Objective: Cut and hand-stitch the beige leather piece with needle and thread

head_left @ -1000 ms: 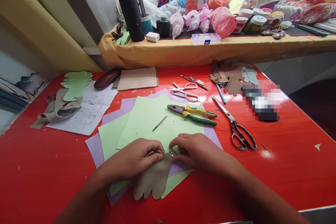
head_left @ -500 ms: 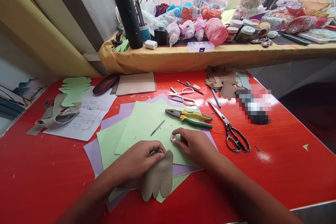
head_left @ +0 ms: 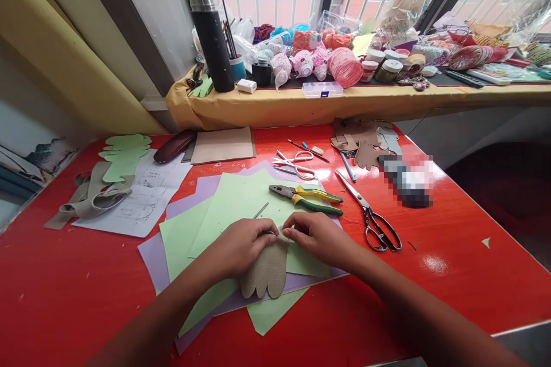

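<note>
My left hand (head_left: pixel 247 243) is closed on a taupe pebbled leather piece (head_left: pixel 264 275) with scalloped lobes, gripping its upper edge. My right hand (head_left: pixel 316 235) pinches a small round metal disc (head_left: pixel 281 230) against the top right corner of the leather. Fingers partly cover the disc, so its exact kind is unclear. The fingertips of both hands almost meet there. Beneath lie green paper sheets (head_left: pixel 232 200) over purple ones (head_left: pixel 150 261). A thin metal rod (head_left: pixel 260 210) rests on the green sheet, just beyond my left hand. Pliers with yellow-green handles (head_left: pixel 305 193) lie beyond my right hand.
Large black-handled scissors (head_left: pixel 372 218) lie to the right, white-handled scissors (head_left: pixel 297 163) further back. Brown leather offcuts (head_left: pixel 365 152) sit at the back right. At left are grey leather strips (head_left: pixel 97 195) and a drawn-on paper (head_left: pixel 148 206). Yarn and jars crowd the windowsill (head_left: pixel 267 106).
My right hand has moved left and brought the metal disc to the leather's edge. My left hand has raised the leather slightly and shifted it right. The camera view has tilted a little upward.
</note>
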Available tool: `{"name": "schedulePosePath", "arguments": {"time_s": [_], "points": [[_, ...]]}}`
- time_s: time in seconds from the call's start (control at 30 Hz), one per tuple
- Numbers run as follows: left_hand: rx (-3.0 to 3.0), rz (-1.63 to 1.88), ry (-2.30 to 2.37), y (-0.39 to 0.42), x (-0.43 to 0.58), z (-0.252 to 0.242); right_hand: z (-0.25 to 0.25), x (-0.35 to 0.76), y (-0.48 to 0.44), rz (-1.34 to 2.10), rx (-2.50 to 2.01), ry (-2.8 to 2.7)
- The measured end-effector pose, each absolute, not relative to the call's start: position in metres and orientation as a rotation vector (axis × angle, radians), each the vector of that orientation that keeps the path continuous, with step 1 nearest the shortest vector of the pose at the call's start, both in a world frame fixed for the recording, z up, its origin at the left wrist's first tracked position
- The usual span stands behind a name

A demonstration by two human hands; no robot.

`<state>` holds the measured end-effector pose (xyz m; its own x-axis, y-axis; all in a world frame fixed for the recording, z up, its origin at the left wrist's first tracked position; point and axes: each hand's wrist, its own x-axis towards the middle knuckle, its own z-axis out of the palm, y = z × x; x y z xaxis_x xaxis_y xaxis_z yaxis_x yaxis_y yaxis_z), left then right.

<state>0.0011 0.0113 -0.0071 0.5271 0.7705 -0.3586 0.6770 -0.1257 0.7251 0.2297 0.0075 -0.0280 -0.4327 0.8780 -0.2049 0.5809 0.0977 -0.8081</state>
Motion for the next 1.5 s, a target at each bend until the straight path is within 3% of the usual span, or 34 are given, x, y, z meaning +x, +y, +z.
{"name": "schedulePosePath", "arguments": {"time_s": [0.2,0.57,1.5], "points": [[1.919,0.096,1.274,0.013,0.006,-0.010,-0.031,0.238,0.009,1.427,-1.442,-1.932],[1.873,0.183,1.450,0.011,0.013,-0.021,-0.037,0.233,0.001,1.171,-1.524,-2.057],[1.745,0.290,1.553,0.012,0.024,-0.024,-0.039,0.234,0.002,1.175,-1.564,-1.975]]}}
